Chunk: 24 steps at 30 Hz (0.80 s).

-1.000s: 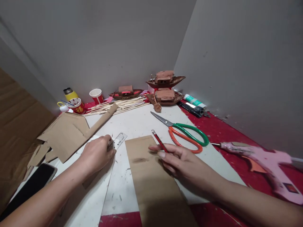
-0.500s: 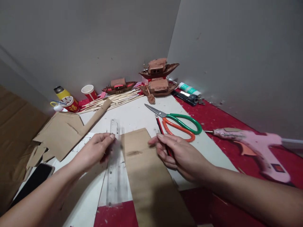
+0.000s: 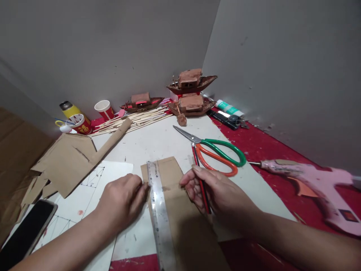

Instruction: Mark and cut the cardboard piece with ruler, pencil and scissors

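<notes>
A clear ruler point(image 3: 158, 210) lies lengthwise along the left part of a brown cardboard strip point(image 3: 180, 210). My left hand point(image 3: 122, 201) is closed, with its fingertips gripping the ruler's left edge near the upper end. In my right hand point(image 3: 217, 188) is a red and black pencil point(image 3: 203, 188), its tip pointing up and away from the cardboard. The fingertips of that hand are by the strip's right edge. Just beyond the pencil lie scissors point(image 3: 194, 140) with one green and one orange handle.
A pink glue gun point(image 3: 318, 184) lies at the right on the red cloth. Model boats point(image 3: 191, 104) and thin sticks point(image 3: 141, 120) are at the back. Cardboard pieces point(image 3: 67, 162), a phone point(image 3: 28, 229), a paper with drawn lines point(image 3: 113, 173) and red cups point(image 3: 104, 109) are on the left.
My left hand has brought the ruler right and nearer me, from beside the cardboard strip onto it. My right hand, still around the pencil, has shifted slightly.
</notes>
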Available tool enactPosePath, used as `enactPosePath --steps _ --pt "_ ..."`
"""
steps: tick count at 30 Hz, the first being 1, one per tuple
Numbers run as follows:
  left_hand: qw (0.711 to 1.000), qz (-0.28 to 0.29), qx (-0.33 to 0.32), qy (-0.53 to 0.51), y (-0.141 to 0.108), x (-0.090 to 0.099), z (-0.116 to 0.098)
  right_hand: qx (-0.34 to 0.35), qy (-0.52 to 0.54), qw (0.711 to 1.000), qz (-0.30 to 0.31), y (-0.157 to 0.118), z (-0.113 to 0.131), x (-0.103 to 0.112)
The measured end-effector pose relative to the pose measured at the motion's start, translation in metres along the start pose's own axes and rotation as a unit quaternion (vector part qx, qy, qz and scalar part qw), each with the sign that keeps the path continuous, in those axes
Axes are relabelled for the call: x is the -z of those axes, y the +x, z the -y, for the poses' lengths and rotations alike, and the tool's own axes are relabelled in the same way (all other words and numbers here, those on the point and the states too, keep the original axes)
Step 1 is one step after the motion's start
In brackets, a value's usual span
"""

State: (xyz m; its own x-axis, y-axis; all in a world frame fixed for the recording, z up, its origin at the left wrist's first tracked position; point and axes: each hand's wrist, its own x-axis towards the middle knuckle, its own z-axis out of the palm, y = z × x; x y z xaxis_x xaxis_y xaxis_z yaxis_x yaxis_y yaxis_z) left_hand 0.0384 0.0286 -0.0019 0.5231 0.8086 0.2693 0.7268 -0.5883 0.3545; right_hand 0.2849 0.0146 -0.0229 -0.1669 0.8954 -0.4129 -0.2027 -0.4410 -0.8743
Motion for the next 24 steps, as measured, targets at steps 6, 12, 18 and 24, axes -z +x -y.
enactPosePath --steps 6,12,18,24 --pt "0.978 0.054 -0.188 0.066 -0.005 -0.008 0.009 0.007 0.004 1.0 -0.011 -0.003 0.001 -0.002" --pt "0.981 0.105 -0.149 0.067 -0.002 -0.015 0.013 0.013 -0.007 1.0 -0.007 -0.004 0.005 -0.004" --pt "0.985 0.065 -0.151 0.047 -0.007 -0.018 0.013 0.014 -0.002 1.0 -0.002 -0.005 0.003 -0.001" --pt "0.982 0.127 -0.142 0.002 0.01 0.008 0.009 0.015 0.018 1.0 0.003 -0.003 0.002 -0.002"
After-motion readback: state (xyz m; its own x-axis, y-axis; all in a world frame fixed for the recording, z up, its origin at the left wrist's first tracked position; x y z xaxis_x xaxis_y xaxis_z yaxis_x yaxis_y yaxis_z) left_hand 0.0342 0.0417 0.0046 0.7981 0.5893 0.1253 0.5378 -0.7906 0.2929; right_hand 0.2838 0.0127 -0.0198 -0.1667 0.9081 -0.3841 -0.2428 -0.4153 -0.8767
